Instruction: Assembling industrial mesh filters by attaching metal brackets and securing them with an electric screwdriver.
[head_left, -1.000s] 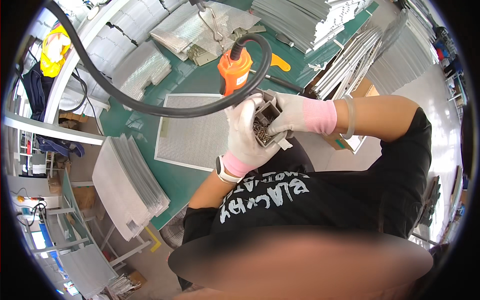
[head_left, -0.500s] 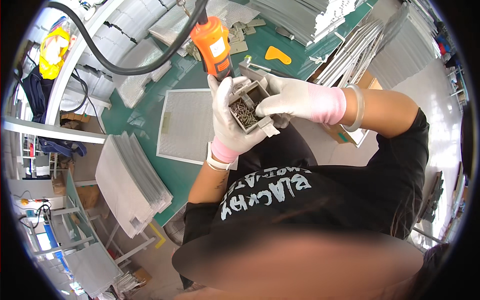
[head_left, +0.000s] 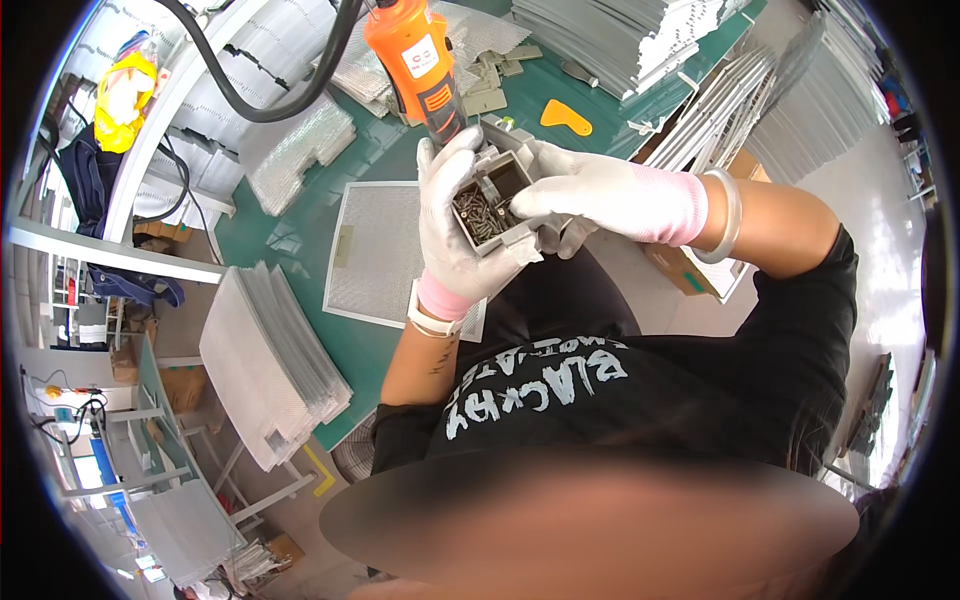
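A small grey box with a divider is gripped by my left hand, in a white glove with a pink cuff, its fingers wrapped round the near and left sides. Many small screws fill one compartment. My right hand, gloved alike, reaches over the box from the right with fingers bent in and tips at the screws. Whatever those tips pinch is hidden. Just beyond my left fingers hangs an orange power screwdriver, its dark lower end close to the box.
A framed mesh panel lies on the green table. Stacked panels stand at its left, with more panels at the back. A yellow scraper and beige flat parts lie beyond. A black cable loops overhead.
The view has shifted a little, with the table appearing farther right. The hanging screwdriver has swung slightly left and up. My right fingertips stay at the screws, and my left hand keeps the box.
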